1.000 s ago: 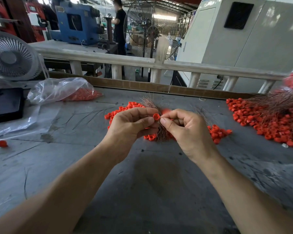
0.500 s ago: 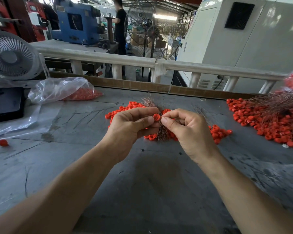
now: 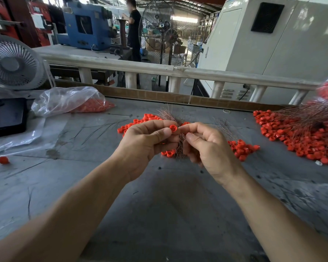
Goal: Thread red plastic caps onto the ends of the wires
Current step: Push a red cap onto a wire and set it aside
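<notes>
Pinching red cap (image 3: 172,128) in left hand (image 3: 146,146), opening facing right hand (image 3: 206,146), fingers curled, wire unseen.

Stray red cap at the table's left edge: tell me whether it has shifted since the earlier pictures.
No. The stray red cap lies in the same spot on the grey table, left of the dark stain and below the plastic sheet, as before.

Bright red caps (image 3: 240,149) and coppery-brown wires (image 3: 180,146) on a scuffed grey surface (image 3: 159,214); clear plastic bag (image 3: 64,100), blue machine (image 3: 83,25) behind
</notes>
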{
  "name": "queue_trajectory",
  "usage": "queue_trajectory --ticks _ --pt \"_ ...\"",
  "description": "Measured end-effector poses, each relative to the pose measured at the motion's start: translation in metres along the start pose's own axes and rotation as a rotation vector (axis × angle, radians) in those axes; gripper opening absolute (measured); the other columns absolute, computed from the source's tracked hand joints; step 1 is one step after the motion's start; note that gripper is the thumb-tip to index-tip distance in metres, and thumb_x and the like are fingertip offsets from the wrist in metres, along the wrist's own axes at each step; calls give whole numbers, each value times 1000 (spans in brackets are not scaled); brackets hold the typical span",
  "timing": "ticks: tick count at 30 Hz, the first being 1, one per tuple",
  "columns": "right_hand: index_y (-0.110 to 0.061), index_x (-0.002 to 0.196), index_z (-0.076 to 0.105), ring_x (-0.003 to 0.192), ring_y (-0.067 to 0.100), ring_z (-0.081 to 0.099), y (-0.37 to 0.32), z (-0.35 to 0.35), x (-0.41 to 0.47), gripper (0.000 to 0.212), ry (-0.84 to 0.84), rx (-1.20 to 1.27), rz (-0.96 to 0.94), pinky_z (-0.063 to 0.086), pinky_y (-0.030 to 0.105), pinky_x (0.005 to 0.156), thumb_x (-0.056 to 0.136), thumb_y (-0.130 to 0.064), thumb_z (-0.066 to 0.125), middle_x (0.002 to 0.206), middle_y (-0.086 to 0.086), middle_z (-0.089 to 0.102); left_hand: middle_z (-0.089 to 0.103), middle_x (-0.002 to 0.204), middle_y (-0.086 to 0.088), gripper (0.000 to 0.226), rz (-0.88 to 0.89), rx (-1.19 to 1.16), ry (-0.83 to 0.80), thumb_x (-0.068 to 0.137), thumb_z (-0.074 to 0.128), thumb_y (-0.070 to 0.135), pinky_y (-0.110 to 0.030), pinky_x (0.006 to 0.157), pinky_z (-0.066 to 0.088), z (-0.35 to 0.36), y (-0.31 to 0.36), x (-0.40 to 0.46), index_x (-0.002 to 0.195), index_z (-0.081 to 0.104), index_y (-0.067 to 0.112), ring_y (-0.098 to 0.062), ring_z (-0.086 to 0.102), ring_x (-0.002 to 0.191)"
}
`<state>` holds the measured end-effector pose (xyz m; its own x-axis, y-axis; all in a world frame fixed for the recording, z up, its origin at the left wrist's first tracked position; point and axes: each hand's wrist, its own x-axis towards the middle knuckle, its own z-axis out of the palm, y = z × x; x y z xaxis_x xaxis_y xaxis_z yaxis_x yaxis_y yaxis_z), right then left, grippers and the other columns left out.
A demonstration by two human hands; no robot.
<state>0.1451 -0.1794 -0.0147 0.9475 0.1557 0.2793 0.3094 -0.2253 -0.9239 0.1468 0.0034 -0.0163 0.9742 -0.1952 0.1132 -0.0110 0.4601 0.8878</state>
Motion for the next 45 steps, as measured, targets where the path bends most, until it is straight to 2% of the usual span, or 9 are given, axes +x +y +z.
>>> queue_trajectory --ticks 5,10,18,21,25,30,38,42,45 --pt "-10 107 67 49 10 60 -3 4 -2 14 -58 88 4 38 13 40 104 -4 55 68 6 72 72 112 -27 29 -29 -49 -34 83 65 6 -33 79 63 0 1 0 110 66 -1 -27 76 92" --pt "-15 106 69 61 13 67 0 1 0 12 -71 16 29 43 15 47 103 -10 57 78 6 77 74 108 -26 26 -36 -56 -34 85 64 8 -32 80 63 -2 1 1 109 66 -2 -27 76 92" --pt "-30 76 71 73 12 69 23 -45 18 13 416 -579 132 50 29 70 88 -24 70 72 -12 72 73 109 -25 24 -65 -31 -8 83 67 8 -32 79 62 -4 1 1 106 67 0 -28 76 96" --pt "-33 71 72 65 9 65 30 -56 18 15 326 -689 242 48 30 71 86 -32 75 65 -12 70 73 110 -25 27 -79 -25 -10 84 67 9 -31 77 62 -5 1 2 109 66 -1 -28 76 96" --pt "-29 71 73 47 -2 56 32 -48 17 17 165 -637 252 40 25 53 83 -36 83 57 -19 65 73 109 -25 30 -86 -26 -11 83 68 10 -31 77 62 -5 1 2 111 65 -2 -28 76 96" --pt "-31 72 72 63 -3 60 33 -31 15 21 159 -666 185 38 23 55 73 -41 90 64 -16 67 73 109 -25 30 -86 -16 -5 84 67 10 -31 78 62 -4 0 1 111 65 -2 -28 76 96" --pt "-27 82 72 68 4 61 33 -17 16 9 116 -777 78 49 28 66 84 -25 80 72 -13 66 73 108 -25 34 -88 -9 3 81 68 11 -31 76 62 -2 0 -1 111 65 -3 -29 76 95" --pt "-28 76 72 68 -6 60 34 -22 17 13 199 -654 77 39 9 57 87 -26 78 73 -17 68 73 108 -25 31 -95 4 3 82 68 10 -32 78 62 -2 1 0 110 66 -3 -29 76 95" --pt "-30 74 70 68 -13 58 35 -24 18 17 201 -653 70 39 6 58 88 -26 78 70 -19 66 73 108 -26 32 -100 13 11 82 68 10 -32 78 62 0 1 -1 110 65 -3 -29 76 94"
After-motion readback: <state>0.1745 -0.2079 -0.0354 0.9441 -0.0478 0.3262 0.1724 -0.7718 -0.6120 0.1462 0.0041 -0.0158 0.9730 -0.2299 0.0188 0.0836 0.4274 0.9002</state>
